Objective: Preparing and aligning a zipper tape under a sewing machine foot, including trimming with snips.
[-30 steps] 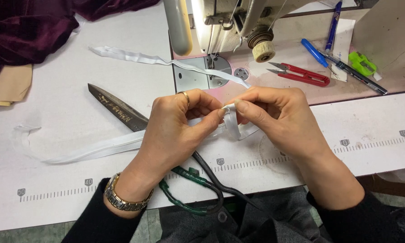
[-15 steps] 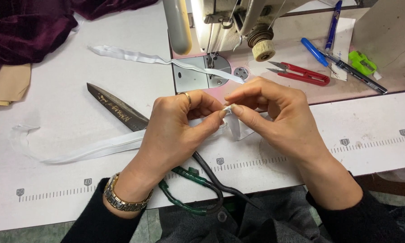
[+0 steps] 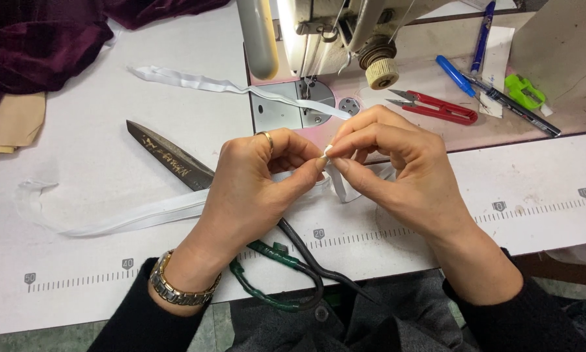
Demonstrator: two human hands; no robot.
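White satin ribbon strip point(image 3: 143, 215) is pinched at its folded end between both hands' fingertips, left hand point(image 3: 254, 189) and right hand point(image 3: 397, 163), steadying the fold; long black-bladed tailor's shears point(image 3: 195, 173) lie beneath the grip.

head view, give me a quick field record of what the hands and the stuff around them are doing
left hand: left hand pinches the end of the white fabric strip at the fingertips
right hand: right hand pinches the same end, fingertips meeting the left
strip: trails left across the white worktable
under the hands: large dark-bladed tailor's scissors with green-wrapped handles, lying flat
behind: sewing machine, second white strip at its plate
right of the machine: small red thread snips, blue pen
top left: dark maroon velvet cloth
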